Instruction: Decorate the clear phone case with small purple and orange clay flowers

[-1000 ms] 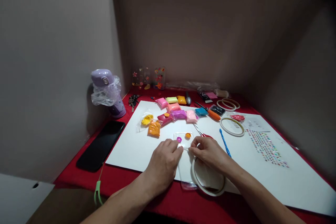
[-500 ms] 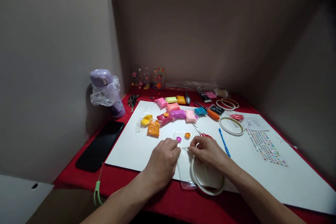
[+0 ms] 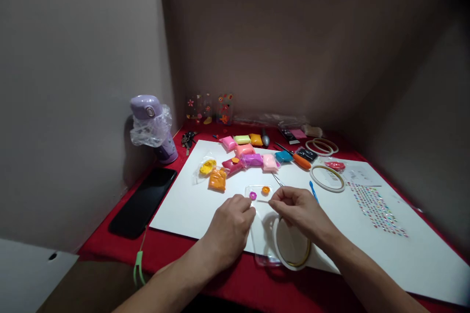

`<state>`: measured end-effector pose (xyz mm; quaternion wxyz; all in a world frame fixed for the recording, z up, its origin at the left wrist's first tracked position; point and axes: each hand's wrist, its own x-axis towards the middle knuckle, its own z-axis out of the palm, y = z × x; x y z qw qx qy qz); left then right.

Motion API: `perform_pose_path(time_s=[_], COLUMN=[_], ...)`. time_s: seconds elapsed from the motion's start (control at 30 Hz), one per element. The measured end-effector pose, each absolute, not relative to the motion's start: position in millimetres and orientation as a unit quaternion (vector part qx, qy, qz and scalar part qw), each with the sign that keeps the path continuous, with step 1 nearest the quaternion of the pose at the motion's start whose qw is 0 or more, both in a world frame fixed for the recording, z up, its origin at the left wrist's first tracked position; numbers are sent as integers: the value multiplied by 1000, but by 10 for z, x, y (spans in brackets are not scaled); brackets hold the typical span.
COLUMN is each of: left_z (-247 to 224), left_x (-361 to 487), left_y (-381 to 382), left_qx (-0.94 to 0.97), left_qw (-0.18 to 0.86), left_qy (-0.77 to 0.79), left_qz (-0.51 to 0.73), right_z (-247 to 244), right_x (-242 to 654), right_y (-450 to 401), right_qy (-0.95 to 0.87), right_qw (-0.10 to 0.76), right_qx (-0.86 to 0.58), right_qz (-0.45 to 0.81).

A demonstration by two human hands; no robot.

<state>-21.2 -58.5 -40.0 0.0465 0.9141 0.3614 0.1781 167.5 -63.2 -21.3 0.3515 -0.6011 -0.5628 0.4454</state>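
My right hand [image 3: 303, 210] is closed, its thumb and forefinger pinching a thin pale strip of tape [image 3: 263, 201]. From that hand hangs a white roll of tape [image 3: 278, 248], tilted above the board's front edge. My left hand [image 3: 232, 222] is closed beside the clear phone case [image 3: 257, 250]; whatever its fingertips hold is hidden. The case lies flat under and between both hands. Near its far end sit a small magenta clay ring [image 3: 253, 195] and a small orange clay piece [image 3: 265, 190].
Clay packets [image 3: 252, 160] lie along the white board [image 3: 179, 205]. Scissors [image 3: 278, 180], a blue tool [image 3: 313, 190], another tape roll [image 3: 312, 174] and gem stickers [image 3: 374, 205] are rightward. A black phone [image 3: 143, 203] and purple bottle [image 3: 167, 149] stand left.
My right hand has lifted slightly and drawn right, with the tape roll rising and tilting under it. More of the strip shows. My left hand is nearly still; the view has shifted a little.
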Motion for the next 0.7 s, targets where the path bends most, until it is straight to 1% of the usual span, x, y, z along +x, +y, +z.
perform_pose_path(time_s=[0.1, 0.23, 0.37, 0.5, 0.7], left_z=[-410, -425, -426, -422, -424], left_x=[-237, -250, -247, -245, -238], left_y=[-582, -588, -605, -614, -616], left_qx=[910, 905, 897, 891, 897], left_qw=[76, 94, 102, 107, 97], left_qy=[352, 350, 362, 369, 369], left_qz=[206, 224, 234, 242, 223], right_z=[-314, -425, -437, -436, -424], right_x=[1654, 1629, 1630, 1643, 1650], right_y=[-602, -580, -574, -575, -574], right_qy=[-573, -588, -603, -600, -598], right_qw=[322, 314, 303, 301, 294], right_qx=[-606, -608, -617, -613, -617], right_qz=[447, 431, 406, 417, 417])
